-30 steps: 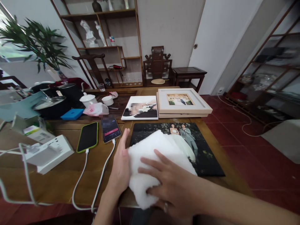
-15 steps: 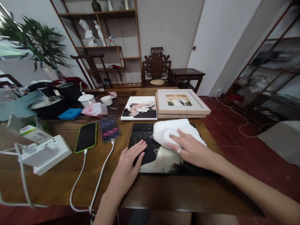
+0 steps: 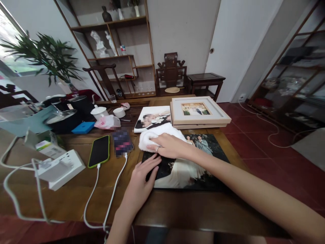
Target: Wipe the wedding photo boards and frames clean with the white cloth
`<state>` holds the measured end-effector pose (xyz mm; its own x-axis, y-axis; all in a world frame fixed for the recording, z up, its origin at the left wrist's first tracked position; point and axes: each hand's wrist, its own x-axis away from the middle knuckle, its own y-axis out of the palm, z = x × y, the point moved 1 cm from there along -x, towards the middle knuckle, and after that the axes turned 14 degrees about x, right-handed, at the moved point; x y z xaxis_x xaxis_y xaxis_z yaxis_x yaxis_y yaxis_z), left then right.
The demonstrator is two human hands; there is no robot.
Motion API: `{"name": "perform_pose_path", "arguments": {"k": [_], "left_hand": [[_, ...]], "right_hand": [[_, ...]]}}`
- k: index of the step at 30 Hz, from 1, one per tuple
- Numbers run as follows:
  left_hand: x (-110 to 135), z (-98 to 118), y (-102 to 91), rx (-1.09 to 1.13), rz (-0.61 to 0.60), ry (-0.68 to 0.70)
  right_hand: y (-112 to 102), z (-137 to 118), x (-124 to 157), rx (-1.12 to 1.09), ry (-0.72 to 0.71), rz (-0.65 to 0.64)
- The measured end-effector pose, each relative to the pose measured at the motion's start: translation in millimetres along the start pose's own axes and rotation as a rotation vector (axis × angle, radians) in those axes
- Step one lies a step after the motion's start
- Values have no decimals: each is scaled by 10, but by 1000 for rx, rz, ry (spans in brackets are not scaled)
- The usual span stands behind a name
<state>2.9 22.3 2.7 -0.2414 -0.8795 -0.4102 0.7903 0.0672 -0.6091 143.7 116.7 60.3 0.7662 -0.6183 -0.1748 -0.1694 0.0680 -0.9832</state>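
Note:
A large dark wedding photo panel [image 3: 188, 173] lies flat at the table's near edge, showing a pale gown and a couple. My right hand [image 3: 167, 145] grips a white towel [image 3: 148, 139], bunched under the fingers, and presses it on the panel's far left corner; a ring shows on one finger. The rest of the towel spreads to the right over the panel's far edge. My left hand [image 3: 146, 171] lies with fingers stretched out on the panel's left edge, just nearer to me than the towel.
Behind the panel lie a white photo panel [image 3: 142, 117] and stacked pale wooden frames [image 3: 218, 117]. Left are a green-cased phone [image 3: 99, 151] and a second phone [image 3: 122, 142], both on white cables, and a white power strip [image 3: 67, 169]. Pots [image 3: 63, 118] and a lidded cup [image 3: 99, 112] stand farther back.
My right hand has slid the towel leftward across the panel to its far left corner, uncovering the couple on the right. My left hand has stayed at the left edge. The view has shifted slightly.

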Motion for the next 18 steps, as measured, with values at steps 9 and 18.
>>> {"name": "perform_pose_path", "arguments": {"k": [9,18], "left_hand": [[-3,-15,8,5,13,54],[-40,-1,1,21,41,14]], "right_hand": [[-6,543,773,68,309,44],[-7,783,1362,145,444,47]]}}
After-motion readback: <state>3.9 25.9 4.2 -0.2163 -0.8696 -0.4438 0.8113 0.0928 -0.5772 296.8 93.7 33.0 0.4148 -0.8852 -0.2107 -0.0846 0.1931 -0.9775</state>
